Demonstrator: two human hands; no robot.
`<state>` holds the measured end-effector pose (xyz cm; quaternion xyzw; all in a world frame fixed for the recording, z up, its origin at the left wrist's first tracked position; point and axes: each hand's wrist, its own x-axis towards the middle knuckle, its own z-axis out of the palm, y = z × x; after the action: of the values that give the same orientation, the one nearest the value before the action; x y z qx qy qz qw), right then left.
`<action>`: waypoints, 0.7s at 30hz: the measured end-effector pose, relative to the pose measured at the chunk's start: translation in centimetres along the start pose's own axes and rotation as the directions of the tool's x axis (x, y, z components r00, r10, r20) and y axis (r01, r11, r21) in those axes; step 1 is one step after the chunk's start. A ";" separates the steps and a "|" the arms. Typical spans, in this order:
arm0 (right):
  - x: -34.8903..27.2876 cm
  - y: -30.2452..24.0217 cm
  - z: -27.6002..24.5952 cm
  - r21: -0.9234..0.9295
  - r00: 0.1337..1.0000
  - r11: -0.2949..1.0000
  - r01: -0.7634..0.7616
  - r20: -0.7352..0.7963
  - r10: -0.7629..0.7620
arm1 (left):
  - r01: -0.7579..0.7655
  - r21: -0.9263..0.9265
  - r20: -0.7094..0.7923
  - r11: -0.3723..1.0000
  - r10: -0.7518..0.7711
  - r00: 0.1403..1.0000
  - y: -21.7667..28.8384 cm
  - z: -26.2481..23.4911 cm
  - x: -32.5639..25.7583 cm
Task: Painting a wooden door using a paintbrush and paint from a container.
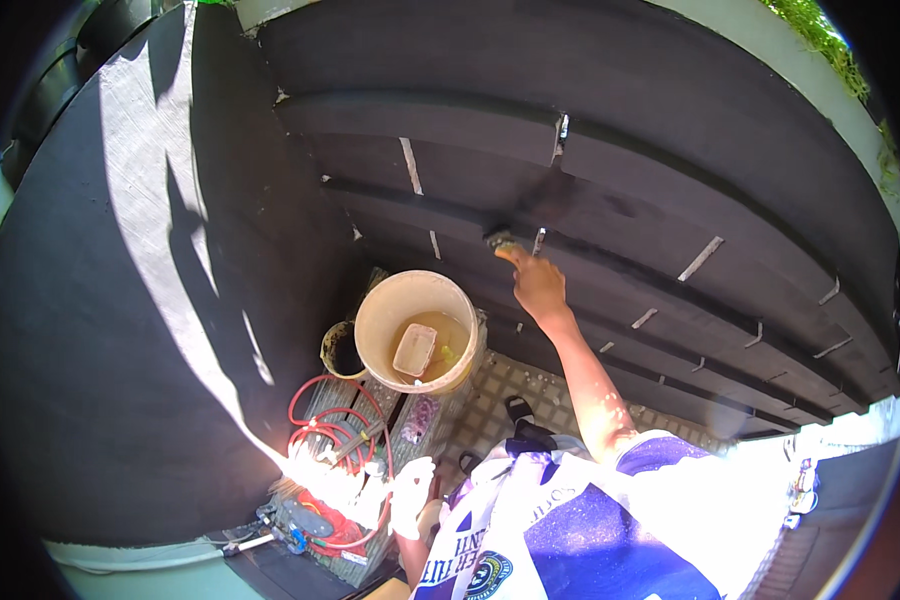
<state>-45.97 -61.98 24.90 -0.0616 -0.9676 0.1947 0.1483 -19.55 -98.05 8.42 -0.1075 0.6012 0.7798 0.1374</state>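
My right hand [541, 290] is closed around the handle of a paintbrush [501, 243], reaching out toward the dark wall [610, 200]. The bristles are dark and lie at or close to one of the wall's long ledges; whether they touch it I cannot tell. Low in the picture my left hand [410, 490] is bleached by sunlight, so its fingers do not show clearly. It is nearest to the coiled red hose [338, 422]. Left of the brush stands a large pale bucket [367, 320] of murky liquid, with a small rectangular tub [415, 350] in it.
A smaller pot [328, 350] with dark contents sits beside the bucket on a slatted wooden bench [382, 408]. Red and blue items [300, 530] lie at its near end. Pale unpainted strips [701, 258] mark the wall. Patterned tiles [545, 385] cover the floor by my feet.
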 end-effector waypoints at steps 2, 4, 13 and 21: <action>-1.6 -2.4 -2.0 0.094 0.997 0.994 -0.050 -0.062 0.055 | 0.013 -0.165 -0.003 0.986 -0.014 1.000 -1.6 -1.5 -0.6; -2.6 -3.7 -3.8 0.256 0.926 0.966 0.029 -0.372 0.071 | 0.029 -0.324 0.009 0.946 -0.027 1.000 -3.0 -2.7 -0.7; -3.6 -1.7 -7.1 0.292 0.830 0.956 0.039 -0.542 0.132 | 0.032 0.061 0.093 0.998 -0.038 0.995 -0.9 -2.7 3.3; -5.4 -0.6 -10.8 0.953 0.793 -0.101 0.287 -0.177 0.582 | -0.100 0.684 0.145 0.722 -0.001 0.989 0.5 -2.7 5.7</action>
<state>-37.54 -59.62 33.21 -0.1052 -0.3876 0.8249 0.3976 -25.03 -100.25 6.31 0.0202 0.8399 0.5091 0.1867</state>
